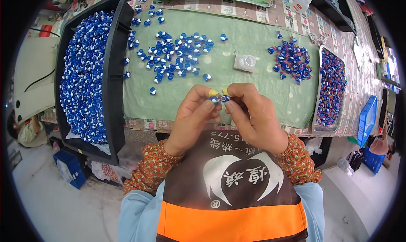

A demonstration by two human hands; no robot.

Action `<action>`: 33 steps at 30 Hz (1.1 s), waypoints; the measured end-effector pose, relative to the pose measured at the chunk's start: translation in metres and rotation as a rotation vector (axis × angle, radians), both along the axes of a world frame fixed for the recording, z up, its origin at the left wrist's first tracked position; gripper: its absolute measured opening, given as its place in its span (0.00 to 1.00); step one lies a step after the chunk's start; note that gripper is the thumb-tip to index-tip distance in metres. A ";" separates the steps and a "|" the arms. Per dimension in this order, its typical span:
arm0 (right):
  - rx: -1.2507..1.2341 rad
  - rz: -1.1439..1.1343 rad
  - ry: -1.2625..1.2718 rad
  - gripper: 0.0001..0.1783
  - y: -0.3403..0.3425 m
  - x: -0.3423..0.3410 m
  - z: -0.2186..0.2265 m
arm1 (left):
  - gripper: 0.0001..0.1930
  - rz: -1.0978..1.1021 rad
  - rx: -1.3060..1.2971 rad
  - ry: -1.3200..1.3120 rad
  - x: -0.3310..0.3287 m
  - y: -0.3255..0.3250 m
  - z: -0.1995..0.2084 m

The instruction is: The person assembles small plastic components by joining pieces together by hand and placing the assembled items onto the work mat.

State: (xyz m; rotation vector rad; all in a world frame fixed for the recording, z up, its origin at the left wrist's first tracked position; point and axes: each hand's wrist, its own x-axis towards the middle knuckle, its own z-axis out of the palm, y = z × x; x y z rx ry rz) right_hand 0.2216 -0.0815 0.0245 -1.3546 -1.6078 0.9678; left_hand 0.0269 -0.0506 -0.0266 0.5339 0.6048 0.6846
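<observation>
- Blue-and-white piece (215, 100) was pinched in the left hand (189, 115), near the front edge of the bench (152, 124).
- Right hand (253, 115) pinched a similar piece (225, 99) just beside it.

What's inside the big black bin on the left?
The black bin holds a heap of small blue-and-white pieces. A pale liner shows at its near end. The heap covers the floor, so anything beneath is hidden.

Blue piece (215, 100) in each hand (191, 116) (254, 115)
</observation>
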 end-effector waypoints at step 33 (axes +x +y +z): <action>0.166 -0.025 -0.048 0.09 -0.020 -0.011 -0.033 | 0.09 0.036 0.819 0.399 -0.003 -0.016 -0.026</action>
